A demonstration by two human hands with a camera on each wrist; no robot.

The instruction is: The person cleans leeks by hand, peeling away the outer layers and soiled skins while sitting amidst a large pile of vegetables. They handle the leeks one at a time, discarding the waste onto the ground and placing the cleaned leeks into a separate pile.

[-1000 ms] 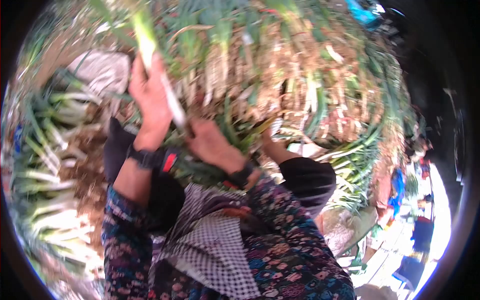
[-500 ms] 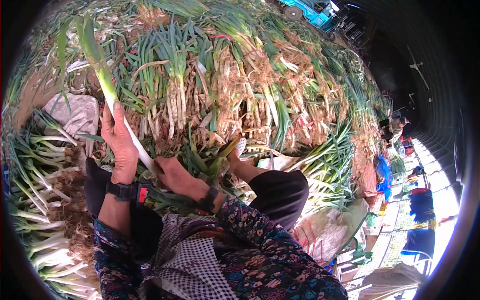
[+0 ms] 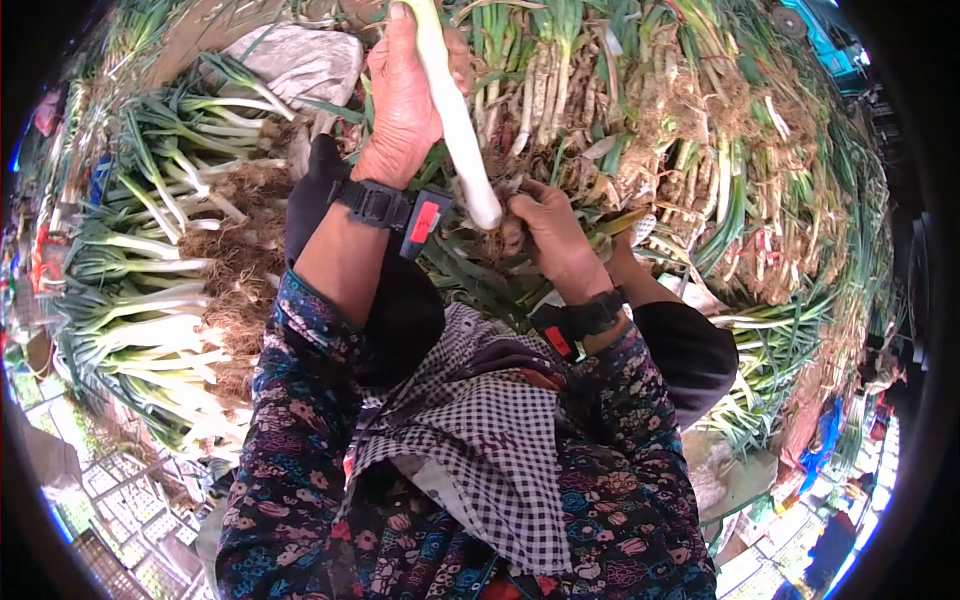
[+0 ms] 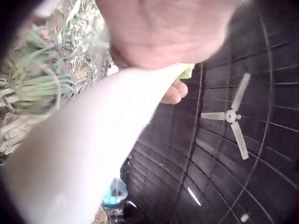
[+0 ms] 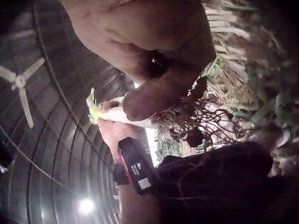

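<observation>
A leek point(image 3: 455, 125) with a thick white shaft slants down between the two hands, its upper end cut off by the top of the head view. My left hand point(image 3: 405, 100) grips the shaft high up, thumb along one side and fingers round the far side. At the lower end, my right hand point(image 3: 553, 235) pinches the brown roots point(image 5: 187, 121) between thumb and curled fingers, close beside the white base. In the left wrist view the pale shaft fills much of the foreground, below the left hand point(image 4: 163, 32).
Leeks point(image 3: 150, 265) with brown roots lie in a row at the left. Bundled, soil-covered leeks point(image 3: 690, 110) spread across the back and right. A whitish sack point(image 3: 300, 60) sits behind the left hand; more leeks point(image 3: 770, 350) lie beside the right knee point(image 3: 690, 345).
The head view has swung, so everything sits differently in it. The leek stays in the left hand. My right hand's fingers have shifted from the shaft's base to the roots beside it.
</observation>
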